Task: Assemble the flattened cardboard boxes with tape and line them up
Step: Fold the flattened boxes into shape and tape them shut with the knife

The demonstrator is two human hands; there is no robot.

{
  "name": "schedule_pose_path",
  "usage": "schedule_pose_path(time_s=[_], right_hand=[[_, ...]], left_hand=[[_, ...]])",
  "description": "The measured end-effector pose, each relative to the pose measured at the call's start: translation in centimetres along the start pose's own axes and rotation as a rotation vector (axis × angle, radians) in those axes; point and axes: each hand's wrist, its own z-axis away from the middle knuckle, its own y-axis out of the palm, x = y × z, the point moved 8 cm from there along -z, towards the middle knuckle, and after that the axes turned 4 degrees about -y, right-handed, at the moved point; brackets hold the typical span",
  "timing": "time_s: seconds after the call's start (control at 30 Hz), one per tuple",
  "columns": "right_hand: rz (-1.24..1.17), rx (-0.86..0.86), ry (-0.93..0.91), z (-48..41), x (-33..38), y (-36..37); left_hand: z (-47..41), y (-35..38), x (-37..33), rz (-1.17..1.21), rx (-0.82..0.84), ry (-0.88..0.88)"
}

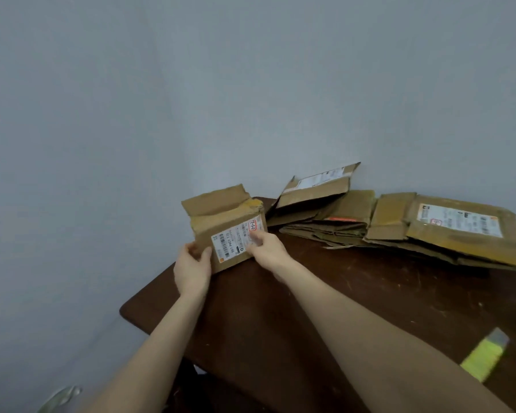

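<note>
Both hands, left hand [192, 265] and right hand [265, 248], are gripping the assembled cardboard box [225, 226] (shipping label facing the camera) standing at the dark worktop's [355, 299] far-left corner, flattened boxes [399, 225] lying nearby.

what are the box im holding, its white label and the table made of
The box: brown corrugated cardboard, matte; creased flaps with ragged edges. The label: white printed paper sticker, barcode showing. The table: dark brown, probably wood or a wood-look laminate, dull finish with pale scuffs; which one is unclear.
</note>
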Motion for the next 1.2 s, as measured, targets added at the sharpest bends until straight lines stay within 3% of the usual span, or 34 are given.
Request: schedule_pose_path(time_s=[0.1, 0.3, 0.43, 0.6, 0.77, 0.83, 1.0, 1.2], right_hand=[[-0.001, 0.004, 0.034, -1.9, -0.7, 1.1], [0.086, -0.205, 0.133, -3.8, -3.4, -1.5], [0.107, -0.234, 0.159, -3.5, -4.1, -2.6], [0.055, -0.405, 0.084, -1.4, -3.1, -6.4], [-0.141, -0.756, 0.071, 0.9, -3.4, -16.7], [-0.189, -0.791, 0.119, 0.2, -3.6, -20.2], [-0.162, -0.536, 0.281, -4.2, -4.0, -20.6], [-0.222, -0.706, 0.180, -3.7, -4.3, -23.5]], left_hand=[[-0.8, 1.0, -0.2, -0.055, -0.021, -0.030], [-1.2, 0.9, -1.3, -0.179, -0.094, 0.044], [-0.4, -0.5, -6.1, -0.208, -0.211, 0.335], [4.2, 4.8, -12.5, -0.232, -0.063, 0.643], [7.8, 14.3, -14.7, -0.325, 0.259, 0.608], [8.3, 16.6, -15.3, -0.296, 0.319, 0.551], [7.5, 18.9, -15.7, -0.185, 0.307, 0.489], [5.2, 17.4, -17.4, -0.056, 0.181, 0.500]])
